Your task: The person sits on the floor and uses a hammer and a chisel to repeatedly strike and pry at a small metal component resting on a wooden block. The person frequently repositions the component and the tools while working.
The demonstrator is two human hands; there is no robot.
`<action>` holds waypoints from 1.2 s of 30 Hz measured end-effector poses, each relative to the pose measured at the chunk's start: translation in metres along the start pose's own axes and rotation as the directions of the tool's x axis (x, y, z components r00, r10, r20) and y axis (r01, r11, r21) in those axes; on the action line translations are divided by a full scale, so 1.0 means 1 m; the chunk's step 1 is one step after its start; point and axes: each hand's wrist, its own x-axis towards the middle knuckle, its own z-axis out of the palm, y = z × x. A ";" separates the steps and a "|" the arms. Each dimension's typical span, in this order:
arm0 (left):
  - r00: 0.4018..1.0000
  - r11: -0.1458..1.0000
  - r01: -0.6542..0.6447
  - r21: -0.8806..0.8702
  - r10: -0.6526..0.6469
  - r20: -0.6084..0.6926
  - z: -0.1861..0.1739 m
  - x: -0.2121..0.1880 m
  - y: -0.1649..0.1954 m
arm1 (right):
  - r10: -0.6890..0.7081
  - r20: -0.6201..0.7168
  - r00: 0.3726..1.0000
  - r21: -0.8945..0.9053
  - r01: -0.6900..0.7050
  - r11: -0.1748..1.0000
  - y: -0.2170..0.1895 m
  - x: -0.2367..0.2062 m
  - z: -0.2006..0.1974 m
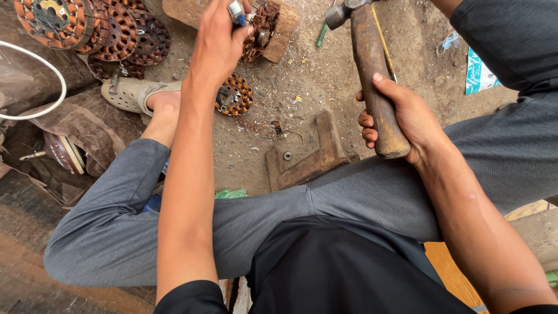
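My right hand [401, 116] grips the wooden handle of a hammer [369, 64], whose metal head is raised near the top edge. My left hand [218, 40] is stretched forward, closed around a small blue-handled tool [237, 13] that is set against a copper-wound motor stator [258, 32]. That stator rests on a wooden block [285, 29] at the top centre. Another copper-wound stator [234, 96] lies on the dirt just right of my left forearm.
Several stators [93, 26] are stacked at the top left. A wooden piece with a bolt [308, 157] lies by my knee. My foot in a beige sandal [131, 93] sits left. A green-handled tool [321, 34] and scrap litter the dirt.
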 end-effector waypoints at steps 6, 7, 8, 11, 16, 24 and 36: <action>0.923 0.995 0.097 0.025 -0.081 -0.376 0.008 0.010 0.009 | 0.006 -0.014 1.000 -0.021 -0.006 1.000 0.000 0.001 0.001; 0.906 0.990 0.137 0.029 -0.114 -0.408 0.013 0.009 0.009 | 0.004 -0.017 1.000 -0.024 -0.005 1.000 -0.001 0.001 0.001; 0.887 0.983 0.179 0.031 -0.147 -0.438 0.017 0.007 0.008 | 0.006 -0.016 1.000 -0.015 -0.006 1.000 -0.001 0.001 0.002; 0.883 0.985 0.172 0.033 -0.139 -0.448 0.028 -0.001 0.001 | 0.013 -0.015 1.000 0.001 -0.013 1.000 -0.001 0.001 0.002; 0.901 0.993 0.102 0.063 -0.066 -0.429 0.039 -0.007 -0.009 | 0.013 -0.041 0.999 -0.015 -0.013 1.000 -0.001 0.000 0.003; 0.972 0.962 0.218 0.166 -0.199 -0.121 0.050 0.004 -0.024 | 0.014 -0.041 0.999 -0.031 -0.015 0.999 -0.001 0.001 0.001; 0.881 0.867 0.472 0.158 -0.460 -0.106 0.090 0.010 0.005 | -0.181 -0.124 0.976 -0.341 0.130 0.931 0.000 -0.007 0.013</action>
